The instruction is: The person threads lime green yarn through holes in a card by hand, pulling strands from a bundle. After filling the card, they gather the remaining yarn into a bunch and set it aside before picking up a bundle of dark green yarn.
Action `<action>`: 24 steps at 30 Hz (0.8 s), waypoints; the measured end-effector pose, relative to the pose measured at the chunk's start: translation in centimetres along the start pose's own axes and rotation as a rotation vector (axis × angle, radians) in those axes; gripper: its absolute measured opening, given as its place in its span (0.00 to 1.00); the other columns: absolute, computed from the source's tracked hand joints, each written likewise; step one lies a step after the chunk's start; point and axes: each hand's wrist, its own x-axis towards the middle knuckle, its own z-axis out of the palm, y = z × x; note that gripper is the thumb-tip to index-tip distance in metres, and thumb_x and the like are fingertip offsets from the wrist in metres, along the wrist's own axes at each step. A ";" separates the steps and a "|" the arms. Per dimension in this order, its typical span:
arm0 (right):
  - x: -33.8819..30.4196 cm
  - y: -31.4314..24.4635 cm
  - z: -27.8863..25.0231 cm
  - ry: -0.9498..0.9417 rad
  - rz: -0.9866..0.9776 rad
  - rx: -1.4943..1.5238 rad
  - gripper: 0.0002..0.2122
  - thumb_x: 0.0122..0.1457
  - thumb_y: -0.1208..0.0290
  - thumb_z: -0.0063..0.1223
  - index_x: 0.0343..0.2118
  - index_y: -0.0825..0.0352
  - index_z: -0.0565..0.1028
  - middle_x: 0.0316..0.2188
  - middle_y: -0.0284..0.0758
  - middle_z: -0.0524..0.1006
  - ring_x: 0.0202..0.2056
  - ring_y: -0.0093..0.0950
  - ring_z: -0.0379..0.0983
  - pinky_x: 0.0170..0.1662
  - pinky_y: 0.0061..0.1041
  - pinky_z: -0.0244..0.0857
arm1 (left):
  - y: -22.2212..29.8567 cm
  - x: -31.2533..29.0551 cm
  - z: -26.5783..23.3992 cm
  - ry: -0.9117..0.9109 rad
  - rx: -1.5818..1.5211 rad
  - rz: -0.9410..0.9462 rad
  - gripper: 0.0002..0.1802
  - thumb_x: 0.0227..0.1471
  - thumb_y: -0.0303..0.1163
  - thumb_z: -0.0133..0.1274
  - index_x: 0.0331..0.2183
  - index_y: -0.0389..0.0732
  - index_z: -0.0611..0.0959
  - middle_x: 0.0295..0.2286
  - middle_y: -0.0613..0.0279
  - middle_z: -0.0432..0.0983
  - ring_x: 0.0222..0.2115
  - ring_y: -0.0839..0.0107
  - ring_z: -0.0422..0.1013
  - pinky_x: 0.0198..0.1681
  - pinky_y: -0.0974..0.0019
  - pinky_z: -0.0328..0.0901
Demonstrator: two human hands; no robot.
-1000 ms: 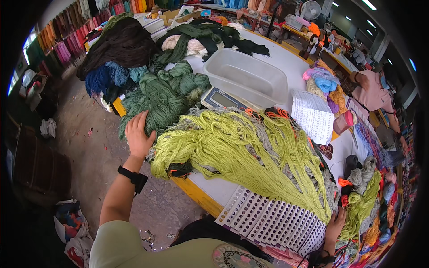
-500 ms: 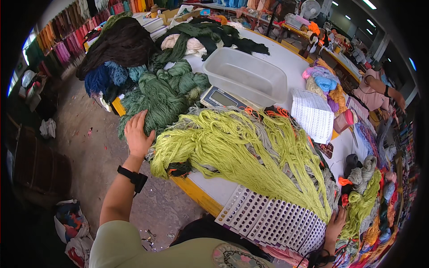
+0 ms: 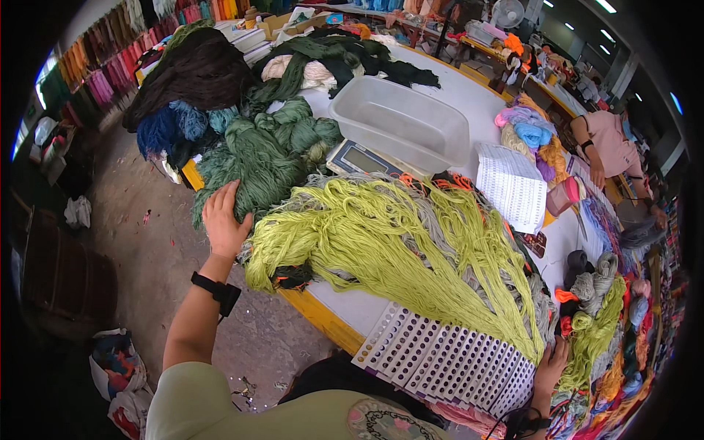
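A wide pile of yellow-green yarn (image 3: pixel 367 227) lies over grey and orange strands on the white table. My left hand (image 3: pixel 226 220) rests with fingers spread on the dark green yarn (image 3: pixel 249 158), its thumb side by the left end of the yellow-green pile. Down at the right, my right hand (image 3: pixel 550 364) lies against the tapering end of the yellow-green yarn, fingers stretched out and holding nothing visible. Cards with rows of dark round dots (image 3: pixel 455 359) lie under that end, along the table's near edge.
A translucent plastic tub (image 3: pixel 440 125) stands behind a digital scale (image 3: pixel 359 159). Printed sheets (image 3: pixel 511 187) lie to its right, near a pink spool (image 3: pixel 565 198). Brown-black yarn (image 3: pixel 194 81) is heaped far left; multicoloured skeins (image 3: pixel 601 330) fill the right. A co-worker in pink (image 3: pixel 609 143) works beyond.
Both my hands stay in place. The co-worker at the right has shifted, and that person's arm has swung downward. The view has moved very slightly.
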 end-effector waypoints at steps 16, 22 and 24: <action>0.0 -0.7 -0.2 0.020 -0.005 0.036 0.12 0.62 0.71 0.45 0.47 0.69 0.68 0.47 0.47 0.67 0.48 0.49 0.63 0.52 0.42 0.56 | -0.2 0.0 0.0 -0.002 0.003 0.006 0.41 0.35 0.33 0.60 0.56 0.51 0.69 0.52 0.62 0.68 0.54 0.58 0.61 0.59 0.52 0.51; 0.0 -0.8 -0.3 0.047 -0.031 0.047 0.12 0.61 0.72 0.45 0.46 0.69 0.68 0.46 0.48 0.68 0.48 0.50 0.63 0.52 0.42 0.56 | -0.1 0.0 0.1 -0.001 0.005 0.003 0.41 0.35 0.32 0.61 0.56 0.51 0.69 0.52 0.62 0.68 0.54 0.57 0.61 0.59 0.52 0.51; 0.1 -0.6 -0.2 0.055 -0.035 0.055 0.12 0.61 0.72 0.45 0.46 0.70 0.69 0.46 0.48 0.68 0.48 0.50 0.63 0.52 0.42 0.56 | -0.2 0.0 0.2 0.002 0.003 0.007 0.41 0.35 0.32 0.61 0.56 0.51 0.69 0.52 0.62 0.68 0.54 0.57 0.61 0.59 0.52 0.52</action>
